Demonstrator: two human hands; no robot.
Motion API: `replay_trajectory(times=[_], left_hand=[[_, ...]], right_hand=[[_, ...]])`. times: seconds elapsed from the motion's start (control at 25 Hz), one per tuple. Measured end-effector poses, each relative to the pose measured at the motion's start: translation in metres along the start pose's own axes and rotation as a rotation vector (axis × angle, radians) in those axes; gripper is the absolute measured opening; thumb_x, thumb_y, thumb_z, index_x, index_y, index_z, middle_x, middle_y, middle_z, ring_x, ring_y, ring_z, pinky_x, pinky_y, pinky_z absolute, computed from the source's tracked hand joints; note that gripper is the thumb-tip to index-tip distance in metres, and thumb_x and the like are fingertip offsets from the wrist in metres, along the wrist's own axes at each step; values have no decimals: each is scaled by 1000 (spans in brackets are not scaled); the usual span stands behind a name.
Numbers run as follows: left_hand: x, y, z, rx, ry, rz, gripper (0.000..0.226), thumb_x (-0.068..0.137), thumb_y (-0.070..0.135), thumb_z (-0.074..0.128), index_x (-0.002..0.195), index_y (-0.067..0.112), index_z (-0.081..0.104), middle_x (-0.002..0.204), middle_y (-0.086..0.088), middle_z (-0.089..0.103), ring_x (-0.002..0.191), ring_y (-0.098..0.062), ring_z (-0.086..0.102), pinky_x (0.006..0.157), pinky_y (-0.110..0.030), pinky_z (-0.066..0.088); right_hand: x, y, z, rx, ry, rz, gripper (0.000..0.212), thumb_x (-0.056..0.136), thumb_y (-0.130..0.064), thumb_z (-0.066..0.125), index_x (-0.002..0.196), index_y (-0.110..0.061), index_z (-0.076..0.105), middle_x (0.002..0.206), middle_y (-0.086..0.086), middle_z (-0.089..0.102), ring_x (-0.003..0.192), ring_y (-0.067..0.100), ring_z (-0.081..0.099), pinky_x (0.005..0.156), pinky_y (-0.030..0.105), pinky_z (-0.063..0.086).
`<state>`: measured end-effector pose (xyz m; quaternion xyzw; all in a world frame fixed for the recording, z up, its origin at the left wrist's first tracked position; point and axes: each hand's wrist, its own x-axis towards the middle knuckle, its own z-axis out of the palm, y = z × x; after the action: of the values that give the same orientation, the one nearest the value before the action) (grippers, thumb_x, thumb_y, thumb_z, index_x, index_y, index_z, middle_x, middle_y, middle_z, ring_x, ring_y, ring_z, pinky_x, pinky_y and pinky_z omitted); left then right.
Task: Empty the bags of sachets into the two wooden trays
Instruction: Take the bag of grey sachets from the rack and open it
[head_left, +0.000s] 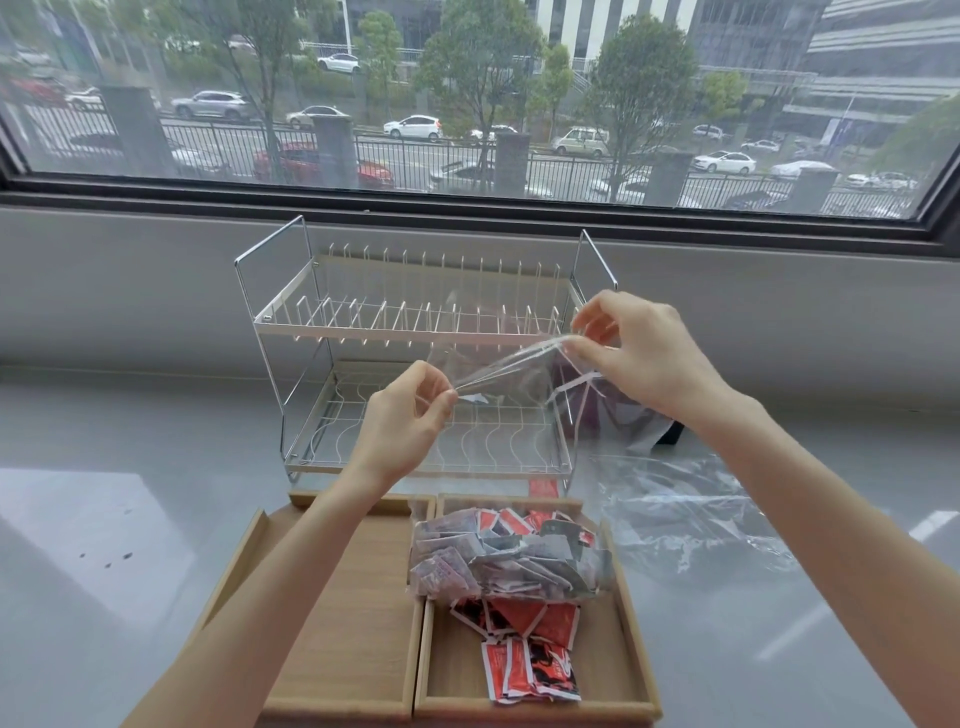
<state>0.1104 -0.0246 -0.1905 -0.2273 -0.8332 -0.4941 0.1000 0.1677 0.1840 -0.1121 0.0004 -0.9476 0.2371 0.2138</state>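
Head view, hands: left hand (410, 415) and right hand (639, 353) both raised over the trays, each pinching one end of a clear plastic bag (498, 364) stretched between them
Grip: thumb and fingertips pressed together on the film at both ends, no slack in the top edge
Bag feel: thin, floppy, slippery, near weightless; looks emptied, though glare makes that hard to confirm; best held by edge or corner
Sachets: red loose sachets (524, 660) lying in the right tray (631, 649)
Full bag: bag of pale sachets (498, 556) resting across the right tray's far half, lumpy and soft, likely heavier; lift by the film at its mouth
Left tray: left tray (358, 597) bare wood, touching the right tray
Room: wire rack (415, 364) just behind the trays; another limp bag (685, 514) on the counter to the right; open counter far left
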Motion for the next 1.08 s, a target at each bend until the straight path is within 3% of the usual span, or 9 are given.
replay_trajectory(times=[0.08,0.16,0.36,0.52,0.6,0.72,0.92,1.08], left_hand=[[1,-1,-1,-5,18,-11,23,86,12,55,69,24,48,64,10,55,62,-9,54,59,-6,39],[0,-1,-1,3,16,-21,26,86,12,55,67,27,46,65,10,55,63,-9,54,59,-5,38],[0,-3,-2,21,29,-43,20,87,13,55,69,22,48,64,9,55,61,-10,53,57,-8,38],[0,-5,-5,45,55,-60,13,87,13,55,75,15,51,63,8,55,61,-10,54,57,-4,38],[0,-2,-4,42,40,-45,15,86,13,56,73,18,50,63,7,56,61,-9,54,58,-3,38],[0,1,-1,37,35,-40,18,86,13,56,71,20,49,63,7,56,61,-10,54,58,-3,37],[-2,-2,-4,30,31,-53,14,87,13,56,74,16,51,65,4,57,60,-13,55,58,-5,38],[0,-1,-2,34,-6,-30,10,87,14,54,78,16,52,69,4,57,65,-15,54,59,-7,39]], right_hand=[[-7,3,9,-51,-98,23,42,78,-47,61,105,-15,54,96,-3,57,92,15,57,90,36,45],[-15,13,19,-127,-89,29,46,77,-49,61,109,-16,52,99,-3,52,96,15,51,89,34,36],[-22,37,18,-70,158,36,10,84,-19,60,88,-10,62,88,7,69,85,27,63,83,44,48],[-6,36,-28,72,416,120,11,89,-20,55,94,-10,58,81,2,69,77,17,62,70,17,44],[-5,25,-26,48,305,38,21,87,-27,58,99,-10,59,86,0,64,80,14,59,70,12,43],[-14,18,22,-102,-4,-37,36,82,-37,61,108,-11,60,101,3,61,96,20,57,89,35,45],[-9,24,31,47,177,33,14,88,-16,56,94,-8,66,93,8,70,84,25,64,81,43,52],[3,17,-2,131,82,44,12,88,-12,55,93,-8,65,77,3,66,70,20,64,74,33,55]])
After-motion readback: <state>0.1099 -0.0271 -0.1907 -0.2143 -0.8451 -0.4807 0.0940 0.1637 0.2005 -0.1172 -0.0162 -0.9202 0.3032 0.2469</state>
